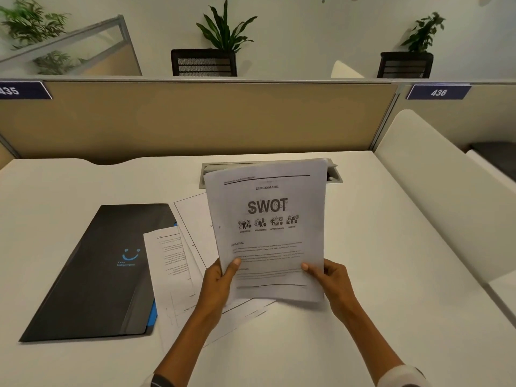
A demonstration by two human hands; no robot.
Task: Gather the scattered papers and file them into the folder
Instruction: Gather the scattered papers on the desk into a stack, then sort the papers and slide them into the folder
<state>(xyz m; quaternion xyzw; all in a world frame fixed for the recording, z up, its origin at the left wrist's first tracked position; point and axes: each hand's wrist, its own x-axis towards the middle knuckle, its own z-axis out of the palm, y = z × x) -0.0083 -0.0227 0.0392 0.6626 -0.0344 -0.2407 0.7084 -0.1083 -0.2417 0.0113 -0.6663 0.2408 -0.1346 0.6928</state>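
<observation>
Two hands, one SWOT sheet [269, 230].
Your left hand [220, 283] & right hand [331, 277] pinch its btm corners; folder [106, 272] is closed, so loose papers [170, 272] may slide.

I see a white desk [363, 247], a tan partition [195, 118] bearing label 436 [438, 92], two black chairs [203, 62] and potted plants [223, 26] beyond.

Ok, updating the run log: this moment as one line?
hands: left and right hold SWOT sheet | loose papers on desk | folder closed
</observation>
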